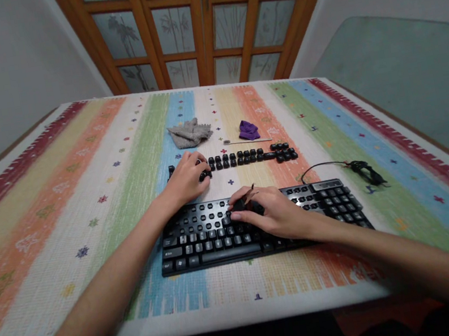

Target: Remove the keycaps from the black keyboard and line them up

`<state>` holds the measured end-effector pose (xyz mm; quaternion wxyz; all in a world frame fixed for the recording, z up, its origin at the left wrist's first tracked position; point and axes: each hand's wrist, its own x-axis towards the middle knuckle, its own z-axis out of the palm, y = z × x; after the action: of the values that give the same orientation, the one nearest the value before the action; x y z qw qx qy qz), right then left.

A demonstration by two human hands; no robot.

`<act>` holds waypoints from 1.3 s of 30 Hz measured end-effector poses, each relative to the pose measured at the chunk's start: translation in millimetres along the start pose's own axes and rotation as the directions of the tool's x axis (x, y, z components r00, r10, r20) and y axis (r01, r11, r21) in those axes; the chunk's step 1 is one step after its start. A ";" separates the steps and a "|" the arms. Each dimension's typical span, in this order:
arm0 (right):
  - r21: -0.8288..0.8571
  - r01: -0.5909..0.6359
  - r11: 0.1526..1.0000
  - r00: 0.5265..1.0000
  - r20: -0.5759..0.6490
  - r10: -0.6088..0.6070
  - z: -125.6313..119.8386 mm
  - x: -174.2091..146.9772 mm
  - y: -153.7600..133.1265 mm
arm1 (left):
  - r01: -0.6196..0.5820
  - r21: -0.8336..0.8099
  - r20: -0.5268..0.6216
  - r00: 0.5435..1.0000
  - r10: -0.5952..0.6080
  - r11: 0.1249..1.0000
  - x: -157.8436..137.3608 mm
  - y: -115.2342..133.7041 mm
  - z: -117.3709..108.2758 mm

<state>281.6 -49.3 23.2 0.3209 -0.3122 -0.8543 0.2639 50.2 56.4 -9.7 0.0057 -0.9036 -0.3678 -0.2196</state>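
Note:
A black keyboard (217, 255) lies near the table's front edge. Its lower rows and number pad have keycaps, while bare key stems show in the upper rows. Behind it, loose black keycaps (240, 158) are lined up in rows. My left hand (188, 177) is at the left part of these rows, fingers curled round a black keycap (204, 176). Over the middle of the keyboard, my right hand (272, 211) is closed, thumb and fingertips together at a key (227, 220). Something dark shows between its fingers, with a thin brownish end sticking up; its kind is unclear.
A crumpled grey cloth (190, 133), a purple cloth (248, 130) and a thin brush (248, 141) lie beyond the keycap rows. The coiled black cable (365, 173) rests right of the keyboard. A striped tablecloth (100, 223) covers the table; wooden glazed doors (201, 28) stand behind.

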 end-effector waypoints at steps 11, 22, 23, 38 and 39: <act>-0.110 0.102 0.989 0.994 0.059 -0.096 2.9 5.1 -1.9 | -0.015 0.018 -0.140 0.990 0.017 1.000 -5.3 7.2 -32.3; -0.011 -0.123 0.992 0.990 0.062 0.124 5.1 12.4 -5.4 | -0.043 -0.112 -0.246 0.969 0.014 0.993 -48.4 27.5 -40.8; -0.023 -0.081 0.996 0.994 0.076 0.083 5.8 11.6 -4.7 | -0.048 -0.127 -0.240 0.971 0.017 0.991 -50.5 29.4 -40.6; -0.107 -0.091 0.990 0.987 0.119 0.104 6.4 12.3 -6.5 | -0.131 -0.311 -0.012 0.991 0.134 0.941 -57.2 40.8 -31.3; -0.110 -0.091 0.990 0.988 0.117 0.104 7.4 13.9 -5.7 | -0.130 -0.326 -0.015 0.991 0.133 0.936 -57.1 41.9 -31.7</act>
<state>265.9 -45.2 27.4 0.2379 -0.3533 -0.8687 0.2528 29.6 -17.3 2.3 -0.1306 -0.9154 -0.2652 -0.2731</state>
